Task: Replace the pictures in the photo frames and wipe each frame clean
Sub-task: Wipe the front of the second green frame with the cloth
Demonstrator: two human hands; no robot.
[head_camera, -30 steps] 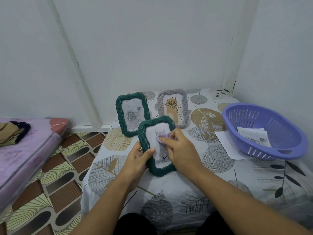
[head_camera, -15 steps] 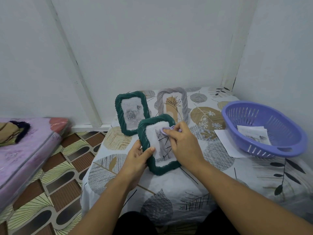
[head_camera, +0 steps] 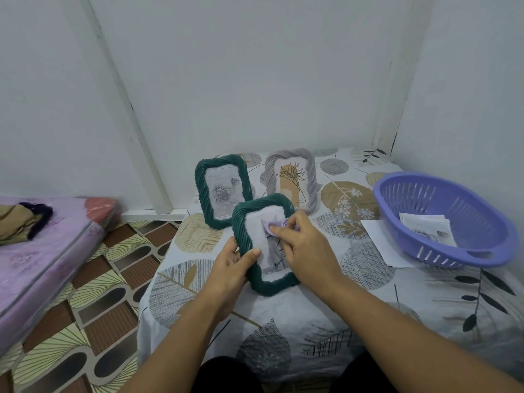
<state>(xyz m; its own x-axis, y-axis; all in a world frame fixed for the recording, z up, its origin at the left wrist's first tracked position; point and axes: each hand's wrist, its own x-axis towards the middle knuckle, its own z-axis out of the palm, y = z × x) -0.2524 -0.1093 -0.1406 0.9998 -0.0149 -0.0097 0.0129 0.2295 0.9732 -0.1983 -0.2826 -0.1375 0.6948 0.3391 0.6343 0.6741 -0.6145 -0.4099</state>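
Hands at centre of the picture, both working one dark green frame [head_camera: 255,214] held tilted above the leaf-print tablecloth [head_camera: 283,307]. Left hand [head_camera: 229,268] grasps the frame's left edge, thumb lying over the rim onto the glass; its fingers are hidden behind the frame. Right hand [head_camera: 304,248] pinches a small lilac cloth [head_camera: 276,225] against the upper part of the glass; most of the cloth is hidden under the fingers, only a crumpled bit showing. The picture inside is blurred, grey with dark lines, partly covered by the right hand.

Behind, upper centre, a second green frame [head_camera: 222,191] stands upright with a grey rose print, its lower right corner cut off by the held frame. Just right of it a grey frame [head_camera: 292,180] stands with a tan plant print, its bottom edge hidden likewise.

Right side: purple slotted basket [head_camera: 445,219] on the cloth, printed sheets [head_camera: 425,228] inside, print too small to read. A white paper [head_camera: 380,239] lies partly under the basket's near rim.

Left edge: pink mattress [head_camera: 42,251], cut off by the picture's border, with folded fabric [head_camera: 22,222] on top.
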